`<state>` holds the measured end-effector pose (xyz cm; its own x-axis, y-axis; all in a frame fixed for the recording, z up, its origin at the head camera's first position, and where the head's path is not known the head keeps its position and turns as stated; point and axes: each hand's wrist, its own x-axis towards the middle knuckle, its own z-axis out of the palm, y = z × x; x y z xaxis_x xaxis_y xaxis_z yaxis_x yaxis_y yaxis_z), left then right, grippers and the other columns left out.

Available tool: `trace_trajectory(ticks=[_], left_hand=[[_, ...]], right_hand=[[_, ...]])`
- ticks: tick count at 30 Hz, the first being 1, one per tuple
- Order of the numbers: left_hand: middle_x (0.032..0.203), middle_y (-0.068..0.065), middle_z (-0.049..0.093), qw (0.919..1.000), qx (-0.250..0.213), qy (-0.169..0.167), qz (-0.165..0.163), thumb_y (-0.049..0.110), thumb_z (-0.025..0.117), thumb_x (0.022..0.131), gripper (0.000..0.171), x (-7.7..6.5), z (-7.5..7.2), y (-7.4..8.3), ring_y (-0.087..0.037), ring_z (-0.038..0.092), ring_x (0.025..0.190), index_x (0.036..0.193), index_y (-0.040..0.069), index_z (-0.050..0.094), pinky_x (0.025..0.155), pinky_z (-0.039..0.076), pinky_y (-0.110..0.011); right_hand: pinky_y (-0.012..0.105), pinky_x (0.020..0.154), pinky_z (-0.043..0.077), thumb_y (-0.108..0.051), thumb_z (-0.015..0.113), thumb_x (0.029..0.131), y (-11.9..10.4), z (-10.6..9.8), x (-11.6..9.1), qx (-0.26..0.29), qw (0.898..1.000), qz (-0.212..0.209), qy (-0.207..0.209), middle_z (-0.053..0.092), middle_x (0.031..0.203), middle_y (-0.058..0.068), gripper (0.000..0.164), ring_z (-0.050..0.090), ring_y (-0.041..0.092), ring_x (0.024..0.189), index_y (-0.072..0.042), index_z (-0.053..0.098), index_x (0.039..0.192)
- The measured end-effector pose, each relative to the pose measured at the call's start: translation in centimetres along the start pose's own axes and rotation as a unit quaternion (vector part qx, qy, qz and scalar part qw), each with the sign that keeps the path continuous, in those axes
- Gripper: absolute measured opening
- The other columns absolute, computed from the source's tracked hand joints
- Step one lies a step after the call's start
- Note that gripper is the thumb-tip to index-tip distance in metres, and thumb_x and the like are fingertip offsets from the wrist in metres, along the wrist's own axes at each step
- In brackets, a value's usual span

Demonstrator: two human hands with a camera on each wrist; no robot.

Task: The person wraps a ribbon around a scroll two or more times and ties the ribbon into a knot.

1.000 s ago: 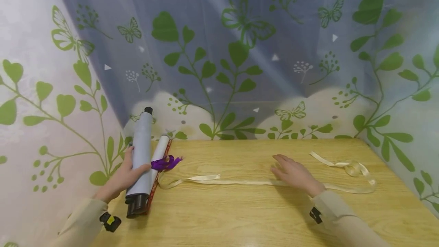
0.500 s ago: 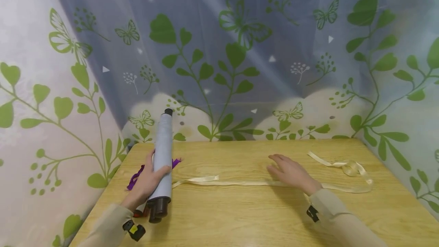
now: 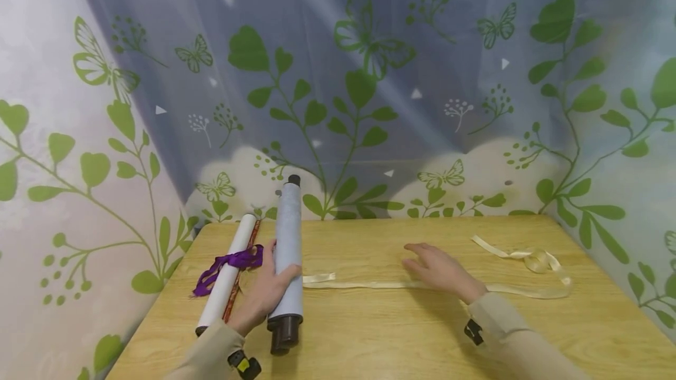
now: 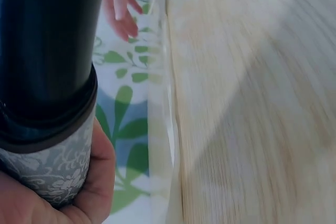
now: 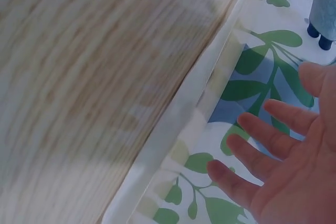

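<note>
My left hand (image 3: 264,293) grips a rolled-up hanging scroll (image 3: 289,233) with grey-blue backing and dark roller ends, its far end tilted up over the table. A pale floral pattern shows on its wrapping (image 4: 58,177) in the left wrist view, with the thumb and fingers curled around it. Fingers spread and holding nothing, my right hand (image 3: 442,271) hovers above a cream ribbon (image 3: 364,285) that stretches across the table. The ribbon's left end passes behind the scroll. In the right wrist view the scroll (image 5: 324,9) stands apart from the right hand (image 5: 294,161).
Left of the held scroll lies a white roll (image 3: 224,286) with a red patterned strip (image 3: 232,298) along its side and a purple ribbon (image 3: 244,258) tied round it. The cream ribbon's right end loops on the wooden table (image 3: 380,333). A leaf-printed curtain (image 3: 327,104) hangs behind.
My left hand has carried the grey-blue scroll rightward, from over the white roll to the right of it, uncovering the purple ribbon. The right hand stays nearly where it was.
</note>
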<state>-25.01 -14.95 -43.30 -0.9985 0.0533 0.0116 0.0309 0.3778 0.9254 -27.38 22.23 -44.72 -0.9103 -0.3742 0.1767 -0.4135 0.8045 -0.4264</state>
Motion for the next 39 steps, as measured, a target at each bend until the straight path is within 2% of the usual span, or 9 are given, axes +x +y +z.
trace_trajectory(ticks=[7, 12, 16, 20, 24, 27, 31, 35, 39], left_hand=[[0.131, -0.027, 0.042, 0.9967, -0.080, -0.004, 0.012, 0.026, 0.062, 0.089, 0.087, -0.1, 2.9, 0.8, -0.029, 0.058, 0.088, 0.155, 0.024, 0.005, 0.070, 0.050, -0.035], [0.136, -0.027, 0.038, 0.9928, -0.119, -0.018, 0.008, 0.027, 0.059, 0.091, 0.088, -0.4, 5.1, 1.2, -0.030, 0.056, 0.096, 0.156, 0.023, 0.000, 0.076, 0.049, -0.035], [0.136, -0.027, 0.039, 0.9918, -0.123, -0.033, 0.009, 0.029, 0.060, 0.091, 0.089, -0.5, 7.3, 1.3, -0.030, 0.057, 0.098, 0.156, 0.022, 0.001, 0.078, 0.049, -0.036], [0.135, -0.027, 0.043, 0.9938, -0.102, -0.043, 0.007, 0.033, 0.061, 0.089, 0.090, -0.5, 9.2, 1.3, -0.029, 0.059, 0.096, 0.156, 0.021, 0.002, 0.077, 0.049, -0.036], [0.134, -0.027, 0.045, 0.9952, -0.084, -0.050, 0.010, 0.035, 0.061, 0.087, 0.091, -0.3, 10.6, 1.5, -0.028, 0.059, 0.096, 0.156, 0.018, 0.003, 0.077, 0.048, -0.036], [0.132, -0.027, 0.047, 0.9950, -0.083, -0.055, 0.006, 0.035, 0.062, 0.087, 0.092, -0.2, 11.3, 1.8, -0.028, 0.060, 0.095, 0.156, 0.017, 0.004, 0.076, 0.049, -0.037], [0.131, -0.028, 0.048, 0.9958, -0.066, -0.062, 0.013, 0.035, 0.064, 0.085, 0.096, 0.0, 12.4, 2.0, -0.028, 0.059, 0.098, 0.156, 0.012, 0.002, 0.079, 0.049, -0.038], [0.132, -0.029, 0.047, 0.9975, -0.028, -0.062, 0.019, 0.040, 0.069, 0.082, 0.106, 0.0, 13.4, 2.4, -0.028, 0.059, 0.100, 0.156, 0.007, 0.000, 0.080, 0.051, -0.040], [0.134, -0.032, 0.041, 0.9981, 0.013, -0.060, 0.009, 0.054, 0.075, 0.075, 0.120, 0.1, 13.9, 3.1, -0.028, 0.058, 0.094, 0.156, 0.004, 0.000, 0.073, 0.054, -0.041]], right_hand=[[0.056, 0.103, 0.042, -0.033, 0.048, 0.103, -0.4, 0.6, 0.4, 0.011, 1.000, -0.011, 0.002, 0.058, 0.135, 0.022, 0.048, 0.057, 0.040, 0.122, 0.003, 0.053, 0.136], [0.052, 0.098, 0.048, -0.030, 0.051, 0.102, -1.8, 1.1, 1.0, 0.021, 0.999, -0.026, 0.007, 0.066, 0.124, 0.016, 0.041, 0.063, 0.035, 0.114, 0.001, 0.062, 0.127], [0.047, 0.091, 0.052, -0.029, 0.052, 0.102, -2.6, 1.7, 1.4, 0.025, 0.999, -0.039, 0.001, 0.071, 0.113, 0.010, 0.036, 0.067, 0.027, 0.104, -0.002, 0.066, 0.121], [0.042, 0.086, 0.055, -0.029, 0.052, 0.102, -3.2, 2.4, 1.8, 0.036, 0.998, -0.047, 0.005, 0.073, 0.108, 0.006, 0.034, 0.069, 0.020, 0.097, -0.004, 0.069, 0.118], [0.039, 0.085, 0.055, -0.028, 0.052, 0.102, -3.8, 2.8, 2.0, 0.051, 0.996, -0.071, 0.003, 0.073, 0.109, 0.007, 0.034, 0.068, 0.020, 0.097, -0.004, 0.069, 0.118], [0.035, 0.080, 0.055, -0.027, 0.047, 0.104, -4.4, 3.0, 2.1, 0.091, 0.992, -0.084, -0.019, 0.072, 0.109, 0.010, 0.038, 0.068, 0.021, 0.094, -0.001, 0.064, 0.125], [0.032, 0.065, 0.054, -0.032, 0.037, 0.107, -5.1, 3.0, 2.2, 0.193, 0.979, -0.037, -0.048, 0.071, 0.101, 0.011, 0.049, 0.067, 0.023, 0.081, -0.001, 0.047, 0.143], [0.039, 0.053, 0.053, -0.044, 0.035, 0.106, -5.5, 3.0, 2.3, 0.269, 0.961, 0.036, -0.059, 0.066, 0.088, 0.011, 0.059, 0.063, 0.025, 0.070, -0.007, 0.034, 0.152], [0.046, 0.054, 0.055, -0.050, 0.042, 0.102, -5.5, 2.9, 2.5, 0.317, 0.943, 0.081, -0.067, 0.065, 0.101, 0.015, 0.063, 0.063, 0.022, 0.069, -0.009, 0.034, 0.150]])
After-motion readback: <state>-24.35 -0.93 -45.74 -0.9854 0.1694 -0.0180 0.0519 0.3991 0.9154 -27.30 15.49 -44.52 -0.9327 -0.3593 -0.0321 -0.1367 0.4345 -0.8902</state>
